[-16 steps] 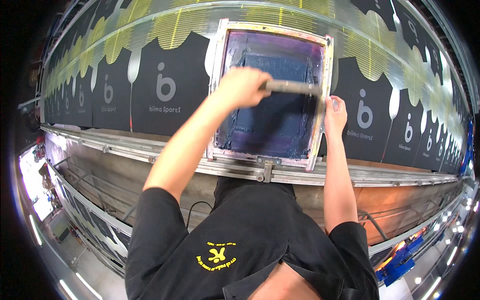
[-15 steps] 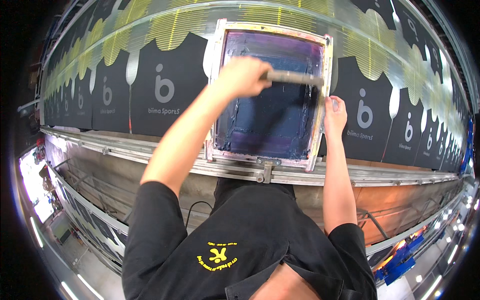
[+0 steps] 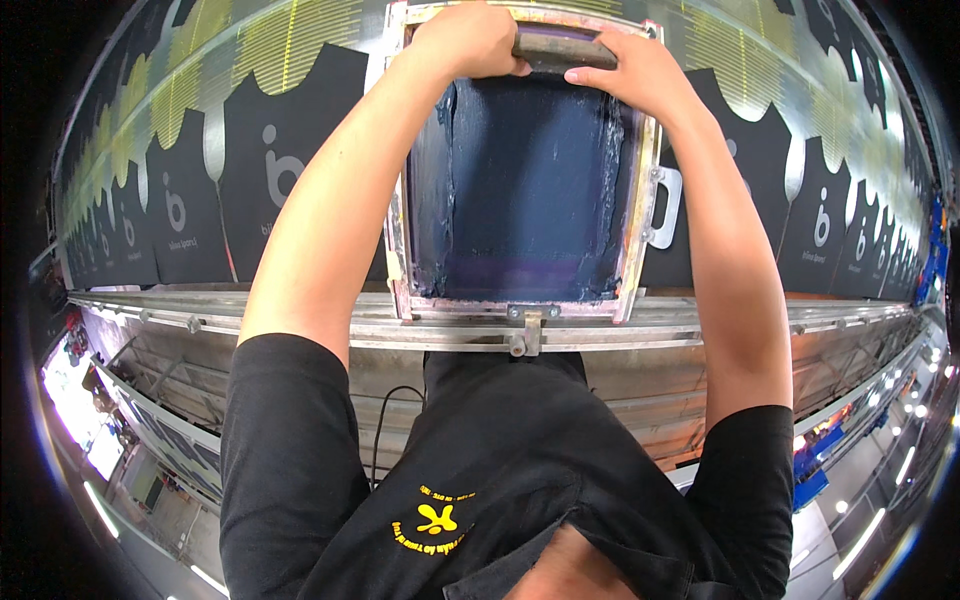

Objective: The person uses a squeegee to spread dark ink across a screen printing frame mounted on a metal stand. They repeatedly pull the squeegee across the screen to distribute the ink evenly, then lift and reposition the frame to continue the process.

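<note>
Both my hands grip a squeegee (image 3: 563, 52) with a worn, greyish-brown handle, held crosswise at the far end of a screen-printing frame (image 3: 396, 262). My left hand (image 3: 472, 40) is closed around its left end. My right hand (image 3: 640, 76) wraps its right end, with the thumb lying along the near side. Below the squeegee, the screen's mesh (image 3: 540, 190) is coated in dark blue-black ink, with thicker ridges of ink down both sides. A white handle (image 3: 668, 208) sticks out from the frame's right side.
Black shirt panels with grey printed logos lie in a row on the long table, one left (image 3: 300, 140) and one right (image 3: 750, 135) of the frame. A metal rail (image 3: 620, 335) runs along the near edge, with a clamp bracket (image 3: 533, 330) at the frame. A dark cable (image 3: 380, 430) hangs nearby.
My right hand has left the frame's right edge and taken hold of the squeegee. My left hand has carried the squeegee away from me, to the screen's far end.
</note>
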`<move>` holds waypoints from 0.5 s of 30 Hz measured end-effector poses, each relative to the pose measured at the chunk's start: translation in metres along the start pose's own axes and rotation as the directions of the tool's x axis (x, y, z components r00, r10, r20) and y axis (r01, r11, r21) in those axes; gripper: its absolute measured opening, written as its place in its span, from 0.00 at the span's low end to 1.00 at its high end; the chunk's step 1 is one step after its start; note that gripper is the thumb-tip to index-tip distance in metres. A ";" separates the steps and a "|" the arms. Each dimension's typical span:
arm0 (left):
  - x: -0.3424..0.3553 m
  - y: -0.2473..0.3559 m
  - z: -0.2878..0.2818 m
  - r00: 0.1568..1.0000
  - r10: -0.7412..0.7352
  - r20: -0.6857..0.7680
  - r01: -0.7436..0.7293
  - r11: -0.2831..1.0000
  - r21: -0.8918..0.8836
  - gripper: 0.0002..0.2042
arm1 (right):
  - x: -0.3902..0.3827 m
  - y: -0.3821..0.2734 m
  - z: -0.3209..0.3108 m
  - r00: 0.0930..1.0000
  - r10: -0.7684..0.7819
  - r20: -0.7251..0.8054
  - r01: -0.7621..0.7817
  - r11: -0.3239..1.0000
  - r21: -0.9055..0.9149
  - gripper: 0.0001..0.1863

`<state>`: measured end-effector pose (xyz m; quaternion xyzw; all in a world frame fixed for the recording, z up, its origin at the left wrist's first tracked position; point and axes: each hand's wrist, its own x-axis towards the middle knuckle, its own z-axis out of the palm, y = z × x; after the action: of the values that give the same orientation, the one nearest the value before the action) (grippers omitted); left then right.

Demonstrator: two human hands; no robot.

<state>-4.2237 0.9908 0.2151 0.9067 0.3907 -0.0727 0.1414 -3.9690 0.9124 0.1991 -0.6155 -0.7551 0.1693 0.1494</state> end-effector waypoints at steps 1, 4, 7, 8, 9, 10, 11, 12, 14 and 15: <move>-0.006 0.015 -0.014 0.979 -0.116 0.166 0.119 0.993 -0.008 0.23 | 0.000 -0.004 0.006 0.994 0.018 0.108 -0.010 0.997 -0.077 0.29; -0.030 0.023 0.005 0.996 -0.084 0.033 0.084 0.996 -0.007 0.23 | -0.033 -0.034 0.017 0.998 0.062 -0.015 -0.063 0.985 -0.160 0.27; -0.088 0.055 0.032 0.989 -0.122 0.089 0.121 0.993 0.017 0.20 | -0.099 -0.050 0.038 1.000 0.005 -0.031 -0.010 0.986 -0.167 0.22; -0.115 0.071 0.035 0.981 -0.153 0.116 0.155 0.988 -0.010 0.20 | -0.123 -0.060 0.042 0.999 -0.023 -0.035 0.017 0.988 -0.155 0.22; -0.138 0.089 0.035 0.969 -0.176 0.173 0.184 0.982 -0.033 0.18 | -0.150 -0.071 0.046 1.000 -0.023 -0.018 0.020 0.990 -0.142 0.21; -0.163 0.103 0.043 0.964 -0.179 0.195 0.197 0.978 -0.075 0.15 | -0.179 -0.082 0.049 1.000 -0.025 -0.005 0.024 0.991 -0.132 0.21; -0.185 0.119 0.051 0.968 -0.173 0.181 0.195 0.975 -0.110 0.11 | -0.209 -0.092 0.054 1.000 -0.002 0.021 0.005 0.993 -0.122 0.21; -0.209 0.130 0.060 0.974 -0.160 0.158 0.180 0.976 -0.123 0.08 | -0.234 -0.105 0.054 0.999 0.010 0.041 -0.005 0.992 -0.123 0.22; -0.243 0.145 0.081 0.970 -0.181 0.161 0.204 0.968 -0.144 0.16 | -0.272 -0.123 0.055 0.995 0.046 0.090 -0.040 0.997 -0.065 0.25; -0.258 0.154 0.086 0.982 -0.165 0.090 0.178 0.969 -0.170 0.20 | -0.284 -0.127 0.055 0.999 0.013 0.051 -0.011 0.999 -0.032 0.27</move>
<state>-4.2896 0.6856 0.2272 0.8500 0.4670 -0.0837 0.2291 -4.0480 0.6064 0.2001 -0.6177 -0.7576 0.1738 0.1193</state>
